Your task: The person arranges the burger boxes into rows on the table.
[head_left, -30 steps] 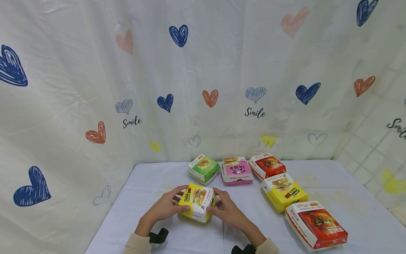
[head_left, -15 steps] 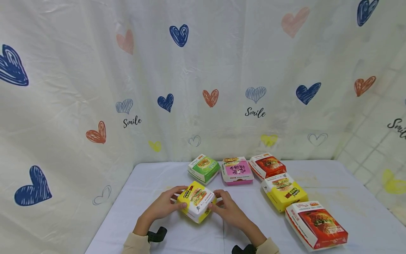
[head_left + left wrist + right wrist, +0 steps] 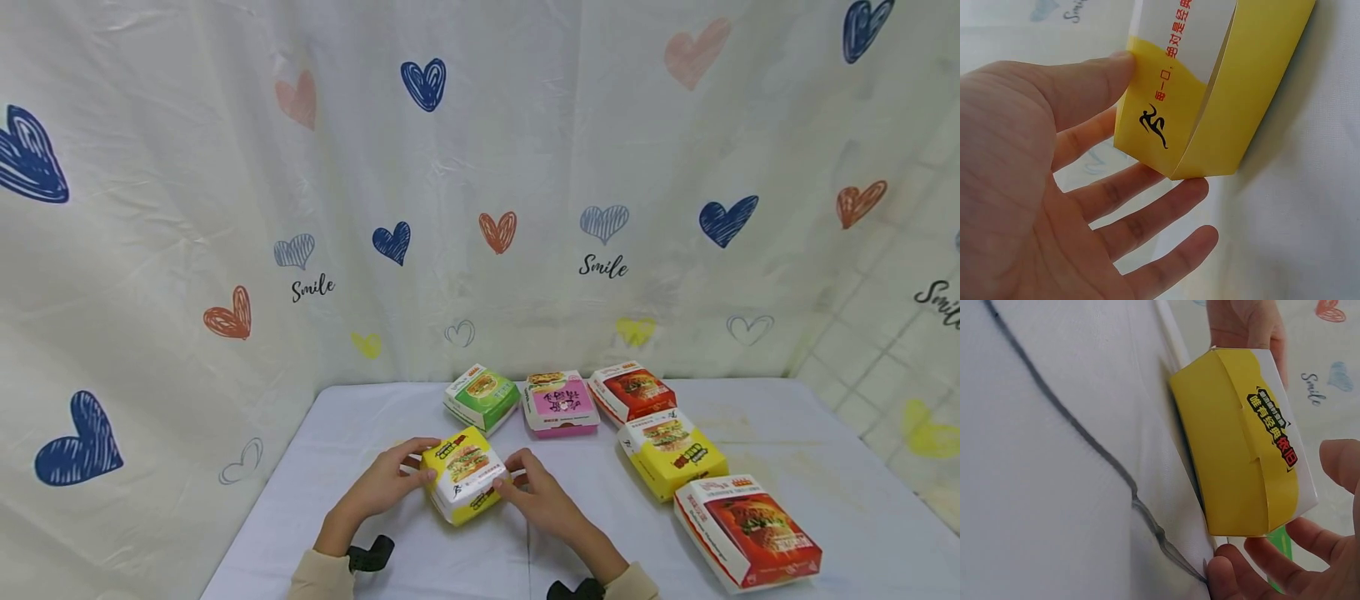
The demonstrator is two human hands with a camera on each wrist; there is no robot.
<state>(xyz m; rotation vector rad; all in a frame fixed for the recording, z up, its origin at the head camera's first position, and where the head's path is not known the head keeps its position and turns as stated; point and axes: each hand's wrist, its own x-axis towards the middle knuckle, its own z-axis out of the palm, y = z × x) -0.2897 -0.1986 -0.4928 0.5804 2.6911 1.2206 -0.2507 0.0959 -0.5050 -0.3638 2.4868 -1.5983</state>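
A yellow and white burger box [image 3: 467,475] stands on the white-covered table between both hands, one corner toward me. My left hand [image 3: 386,481] pinches its left corner. In the left wrist view the thumb lies along the box's edge [image 3: 1166,81], index behind, other fingers spread below. My right hand [image 3: 542,500] stands at the box's right corner with fingers loosely bent. Seen from the right wrist, the right thumb [image 3: 1340,464] is apart from the box [image 3: 1229,444], and the fingers are close to its near end; whether they touch is unclear.
Behind stand a green box [image 3: 482,400] and a pink box [image 3: 561,404]. To the right, a red box [image 3: 632,392], another yellow box [image 3: 672,452] and a larger red box [image 3: 750,533] form a slanting row. A heart-printed curtain [image 3: 525,167] hangs behind the table.
Between the hands the yellow box has turned clockwise, so its black-lettered side now points up and left. The left thumb has shifted slightly along it. The other boxes have stayed put.
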